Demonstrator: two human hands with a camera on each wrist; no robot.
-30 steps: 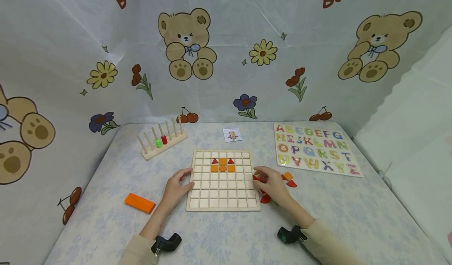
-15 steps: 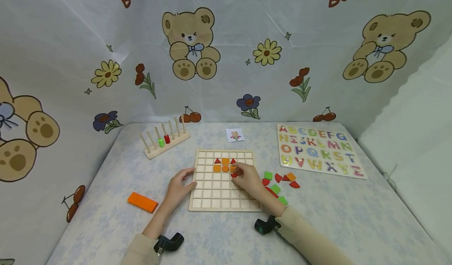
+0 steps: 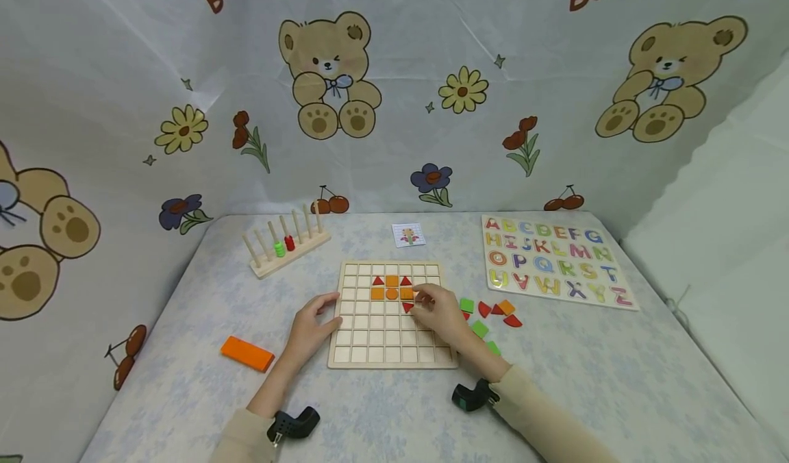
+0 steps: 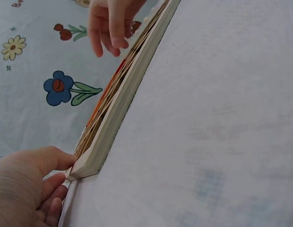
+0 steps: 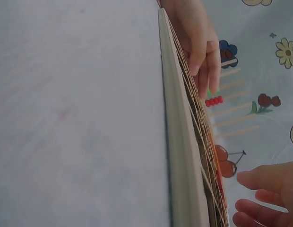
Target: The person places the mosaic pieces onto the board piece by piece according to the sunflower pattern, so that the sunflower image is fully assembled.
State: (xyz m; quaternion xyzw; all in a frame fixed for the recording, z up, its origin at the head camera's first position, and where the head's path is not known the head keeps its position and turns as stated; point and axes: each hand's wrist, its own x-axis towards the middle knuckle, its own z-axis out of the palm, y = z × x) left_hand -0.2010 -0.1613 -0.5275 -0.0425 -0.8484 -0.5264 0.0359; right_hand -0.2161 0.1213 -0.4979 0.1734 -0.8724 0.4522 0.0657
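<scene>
One red piece point(image 3: 407, 307) nearer right than left edge of grid board point(image 3: 392, 339); right hand point(image 3: 439, 314) beside it empty, left hand point(image 3: 310, 327) loose against board's left edge; fingertip brush could skew piece.

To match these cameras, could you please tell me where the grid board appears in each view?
Head: the grid board lies below centre.
Left wrist: the grid board slants from lower left to top.
Right wrist: the grid board runs from top centre to bottom.
Shared landmark: the left hand, beside it in every view.
</scene>
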